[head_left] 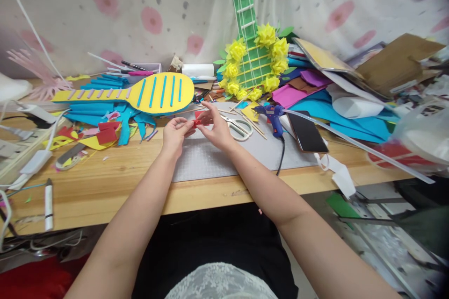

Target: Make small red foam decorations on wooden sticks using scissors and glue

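Between my two hands, over the grey cutting mat point(206, 161), is a small folded red paper piece point(197, 123). My left hand point(174, 135) pinches it from the left with thumb and fingertips. From the right, my right hand point(216, 130) has its thumb and fingers closing on the same piece, with the upper fingers raised. More red paper shows behind the fingertips, partly hidden. Just right of my right hand lie white-handled scissors point(242, 128). A blue glue gun point(274, 119) with a long clear glue stick point(351, 142) rests farther right.
A yellow paper guitar shape point(159, 93) lies left, above blue and red paper scraps point(108, 133). Behind stands a green guitar point(250, 51) ringed with yellow paper flowers. A phone point(307, 131), coloured sheets point(326, 103) and a plastic tub point(421, 145) crowd the right; a marker point(48, 205) lies front left.
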A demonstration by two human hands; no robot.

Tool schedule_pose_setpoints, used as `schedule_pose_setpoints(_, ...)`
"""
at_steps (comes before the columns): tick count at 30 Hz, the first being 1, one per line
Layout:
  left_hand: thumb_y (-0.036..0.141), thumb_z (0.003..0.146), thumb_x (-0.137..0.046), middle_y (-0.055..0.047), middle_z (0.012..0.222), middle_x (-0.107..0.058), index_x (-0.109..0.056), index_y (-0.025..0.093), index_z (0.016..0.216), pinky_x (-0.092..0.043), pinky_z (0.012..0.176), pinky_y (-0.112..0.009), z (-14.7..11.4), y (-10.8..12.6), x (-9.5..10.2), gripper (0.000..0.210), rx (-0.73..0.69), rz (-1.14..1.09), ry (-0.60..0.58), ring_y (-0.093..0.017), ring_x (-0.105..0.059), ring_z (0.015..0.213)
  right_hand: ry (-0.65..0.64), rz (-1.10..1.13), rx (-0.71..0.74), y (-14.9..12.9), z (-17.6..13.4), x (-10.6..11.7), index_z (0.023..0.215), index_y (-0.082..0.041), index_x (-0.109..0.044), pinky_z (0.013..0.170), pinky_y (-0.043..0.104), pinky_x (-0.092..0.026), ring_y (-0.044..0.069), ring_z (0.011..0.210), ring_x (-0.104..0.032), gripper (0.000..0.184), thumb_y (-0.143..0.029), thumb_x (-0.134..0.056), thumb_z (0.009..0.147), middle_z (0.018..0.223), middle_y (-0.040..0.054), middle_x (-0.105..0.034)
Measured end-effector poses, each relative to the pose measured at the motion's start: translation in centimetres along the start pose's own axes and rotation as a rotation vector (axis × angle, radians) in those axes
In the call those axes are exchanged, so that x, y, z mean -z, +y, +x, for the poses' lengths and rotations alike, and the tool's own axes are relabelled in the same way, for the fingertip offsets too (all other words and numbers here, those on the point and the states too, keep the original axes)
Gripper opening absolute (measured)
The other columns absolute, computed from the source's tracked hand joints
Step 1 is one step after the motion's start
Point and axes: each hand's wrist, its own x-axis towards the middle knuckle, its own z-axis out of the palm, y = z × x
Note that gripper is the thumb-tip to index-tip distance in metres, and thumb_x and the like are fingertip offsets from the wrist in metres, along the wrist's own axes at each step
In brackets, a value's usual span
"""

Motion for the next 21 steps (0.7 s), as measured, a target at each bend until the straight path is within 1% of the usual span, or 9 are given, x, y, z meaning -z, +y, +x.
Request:
schedule_pose_setpoints(2, 0.019, 0.055, -0.075, -0.001, 0.066, -0.066, -0.051, 0.015, 0.076, -0.052, 0.065, -0.029, -0.1, 0.0, -0.1, 0.033, 0.018, 0.004, -0.017, -0.013, -0.064, 0.06, 0.031, -0.003, -0.008, 0.1, 0.0, -0.1, 0.121, -0.028, -0.041, 0.081, 0.032, -0.047, 0.013, 0.077, -0.057, 0.054, -0.018, -0.057, 0.07, 0.084, -0.0011, -0.058)
schedule_pose_setpoints(4, 0.019, 0.054, -0.075, -0.001, 0.065, -0.066, -0.052, 0.015, 0.077, -0.052, 0.064, -0.028, -0.2, 0.0, -0.2, 0.033, 0.028, 0.006, -0.033, -0.013, -0.064, 0.06, 0.079, 0.048, -0.053, 0.5, 0.2, -0.2, 0.115, -0.026, -0.044, 0.078, 0.031, -0.048, 0.012, 0.073, -0.056, 0.049, -0.016, -0.056, 0.069, 0.077, -0.0025, -0.057)
schedule_pose_setpoints(6, 0.02, 0.052, -0.076, -0.001, 0.064, -0.066, -0.053, 0.014, 0.077, -0.052, 0.064, -0.029, -0.2, 0.0, -0.2, 0.034, 0.028, 0.004, -0.048, -0.013, -0.064, 0.06, 0.11, 0.168, -0.156, 0.9, 0.4, -0.2, 0.106, -0.023, -0.046, 0.07, 0.028, -0.048, 0.01, 0.067, -0.055, 0.043, -0.016, -0.058, 0.065, 0.072, -0.0039, -0.055)
schedule_pose_setpoints(9, 0.02, 0.051, -0.077, -0.002, 0.064, -0.066, -0.053, 0.014, 0.077, -0.053, 0.063, -0.03, -0.1, 0.0, -0.2, 0.036, 0.019, 0.003, -0.067, -0.014, -0.064, 0.06, 0.098, 0.373, -0.338, 1.3, 0.7, -0.1, 0.097, -0.021, -0.048, 0.06, 0.023, -0.047, 0.008, 0.061, -0.054, 0.038, -0.018, -0.06, 0.061, 0.069, -0.0056, -0.055)
schedule_pose_setpoints(11, 0.021, 0.05, -0.077, -0.002, 0.065, -0.067, -0.053, 0.014, 0.078, -0.053, 0.061, -0.03, -0.1, -0.1, -0.1, 0.037, 0.015, 0.007, -0.076, -0.014, -0.064, 0.06, 0.09, 0.448, -0.417, 1.1, 0.8, 0.0, 0.093, -0.021, -0.048, 0.058, 0.022, -0.046, 0.007, 0.06, -0.054, 0.036, -0.017, -0.061, 0.059, 0.069, -0.0062, -0.055)
schedule_pose_setpoints(13, 0.021, 0.05, -0.077, -0.002, 0.065, -0.067, -0.053, 0.014, 0.077, -0.053, 0.06, -0.03, -0.1, -0.1, -0.1, 0.037, 0.012, 0.013, -0.077, -0.015, -0.064, 0.06, 0.106, 0.484, -0.466, 0.7, 0.8, 0.0, 0.091, -0.02, -0.049, 0.058, 0.021, -0.046, 0.007, 0.06, -0.054, 0.033, -0.016, -0.06, 0.059, 0.069, -0.0062, -0.055)
schedule_pose_setpoints(15, 0.022, 0.049, -0.077, -0.003, 0.065, -0.067, -0.053, 0.014, 0.077, -0.053, 0.059, -0.03, -0.2, 0.0, -0.2, 0.038, 0.007, 0.022, -0.067, -0.015, -0.064, 0.06, 0.126, 0.496, -0.493, 0.3, 0.8, 0.0, 0.089, -0.02, -0.05, 0.058, 0.022, -0.046, 0.007, 0.06, -0.055, 0.028, -0.019, -0.059, 0.063, 0.069, -0.0056, -0.056)
schedule_pose_setpoints(17, 0.022, 0.048, -0.078, -0.002, 0.065, -0.067, -0.053, 0.015, 0.076, -0.053, 0.058, -0.03, -0.3, 0.0, -0.3, 0.038, 0.0, 0.034, -0.051, -0.016, -0.064, 0.059, 0.128, 0.469, -0.477, 0.1, 0.8, -0.2, 0.089, -0.02, -0.05, 0.059, 0.023, -0.047, 0.008, 0.061, -0.055, 0.025, -0.025, -0.059, 0.067, 0.069, -0.0048, -0.057)
schedule_pose_setpoints(21, 0.024, 0.047, -0.078, -0.001, 0.063, -0.066, -0.054, 0.015, 0.074, -0.053, 0.057, -0.028, -0.2, -0.2, -0.3, 0.038, -0.019, 0.046, -0.047, -0.015, -0.064, 0.06, 0.156, 0.305, -0.385, 0.4, 0.7, -0.6, 0.087, -0.019, -0.049, 0.057, 0.022, -0.045, 0.009, 0.06, -0.056, 0.033, -0.035, -0.067, 0.065, 0.065, -0.0042, -0.058)
